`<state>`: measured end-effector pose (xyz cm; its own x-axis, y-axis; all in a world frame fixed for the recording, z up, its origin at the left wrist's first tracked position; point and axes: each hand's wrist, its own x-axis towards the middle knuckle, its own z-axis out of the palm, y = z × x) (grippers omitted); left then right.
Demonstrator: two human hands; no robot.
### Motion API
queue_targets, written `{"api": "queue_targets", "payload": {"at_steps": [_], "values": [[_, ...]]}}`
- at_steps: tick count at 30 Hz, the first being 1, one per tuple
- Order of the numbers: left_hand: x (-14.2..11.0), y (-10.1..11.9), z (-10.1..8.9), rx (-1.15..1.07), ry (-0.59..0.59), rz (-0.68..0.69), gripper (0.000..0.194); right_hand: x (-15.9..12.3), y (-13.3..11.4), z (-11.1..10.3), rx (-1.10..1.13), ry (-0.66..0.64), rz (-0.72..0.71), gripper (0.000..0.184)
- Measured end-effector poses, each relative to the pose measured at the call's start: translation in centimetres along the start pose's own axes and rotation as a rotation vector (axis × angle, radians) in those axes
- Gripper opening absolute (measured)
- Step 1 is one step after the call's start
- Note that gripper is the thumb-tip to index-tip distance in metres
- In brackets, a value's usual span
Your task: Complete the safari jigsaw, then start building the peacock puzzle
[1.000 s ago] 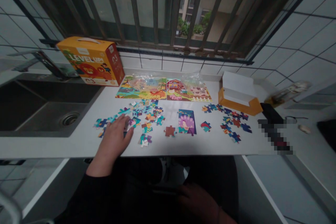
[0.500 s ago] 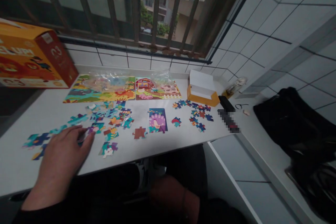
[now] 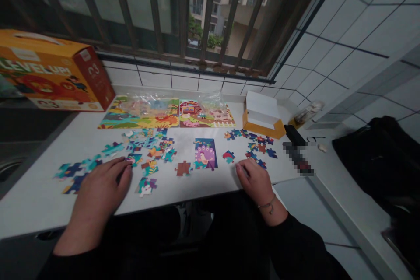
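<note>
Loose puzzle pieces lie on a white counter (image 3: 39, 201). My left hand (image 3: 100, 186) rests flat near the front edge, fingers stretched toward a teal cluster of pieces (image 3: 149, 146). My right hand (image 3: 254, 179) lies on the counter edge, fingers curled down, just below a blue and red cluster of pieces (image 3: 257, 144). Between the hands sit a joined purple peacock section (image 3: 205, 154), a brown face-down piece (image 3: 183, 168) and a lone piece (image 3: 229, 156).
An orange puzzle box (image 3: 49, 76) stands at the back left. Two finished picture boards under a clear bag (image 3: 166, 111) lie by the wall. A small orange and white box (image 3: 262, 116) sits at the right, a black bag (image 3: 383, 162) beyond. A barred window is behind.
My right hand has come up from my lap onto the counter edge near the blue and red pieces. The view swung right, then slightly back left. My left hand stays put.
</note>
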<state>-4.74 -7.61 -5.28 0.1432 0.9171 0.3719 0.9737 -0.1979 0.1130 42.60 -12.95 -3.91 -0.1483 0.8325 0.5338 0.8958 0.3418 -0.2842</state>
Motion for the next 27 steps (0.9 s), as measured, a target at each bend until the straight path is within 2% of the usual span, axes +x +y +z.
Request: {"api": "queue_targets", "payload": {"at_steps": [6,10,15,18,21,24,27], "values": [[-0.1,-0.1,-0.1,-0.022,0.017,-0.011,0.05,1.1,-1.1,4.2,-0.03,0.01,0.08,0.026],[0.1,0.5,-0.5,-0.053,0.015,-0.011,0.05,0.9,-1.2,4.5,-0.017,-0.014,0.118,0.023],[1.0,3.1,0.2,-0.123,-0.069,0.117,0.046,1.0,-1.2,4.2,-0.04,-0.047,0.126,0.025],[3.0,5.2,0.8,-0.082,-0.142,0.128,0.052,1.1,-1.4,4.2,-0.04,-0.05,0.13,0.026],[6.6,6.8,0.9,-0.026,-0.21,0.096,0.054,1.1,-1.6,4.2,-0.035,-0.064,0.145,0.025],[10.6,7.8,0.8,0.083,-0.249,-0.077,0.05,1.2,-1.6,4.1,-0.03,-0.078,0.157,0.026],[13.3,8.4,1.0,0.111,-0.248,-0.177,0.054,1.1,-1.4,4.2,-0.026,-0.079,0.17,0.026]]}}
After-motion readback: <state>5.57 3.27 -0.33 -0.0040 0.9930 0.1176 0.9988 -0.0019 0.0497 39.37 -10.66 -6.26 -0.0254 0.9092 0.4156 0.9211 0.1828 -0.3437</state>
